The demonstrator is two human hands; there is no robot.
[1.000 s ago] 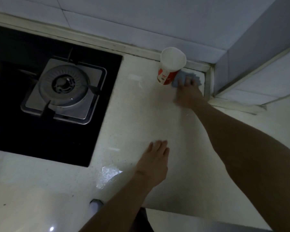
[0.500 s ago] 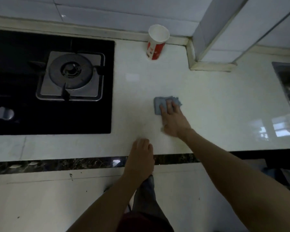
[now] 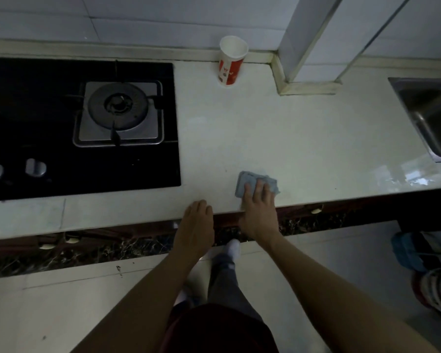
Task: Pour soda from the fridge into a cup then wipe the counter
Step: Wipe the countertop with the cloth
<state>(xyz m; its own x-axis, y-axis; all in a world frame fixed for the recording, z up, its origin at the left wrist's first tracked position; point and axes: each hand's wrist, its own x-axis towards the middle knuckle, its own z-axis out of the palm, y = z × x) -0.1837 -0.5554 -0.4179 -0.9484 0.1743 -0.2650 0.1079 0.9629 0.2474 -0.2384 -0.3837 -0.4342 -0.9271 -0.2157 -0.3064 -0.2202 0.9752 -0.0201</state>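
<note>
Flanking cloth [image 3: 250, 180]: stove [image 3: 117, 115], cup [image 3: 231, 62], sink [image 3: 429, 115]

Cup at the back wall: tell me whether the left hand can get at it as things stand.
Probably yes. The left hand rests open at the front edge of the counter, holding nothing; only bare surface lies between it and the cup.
</note>
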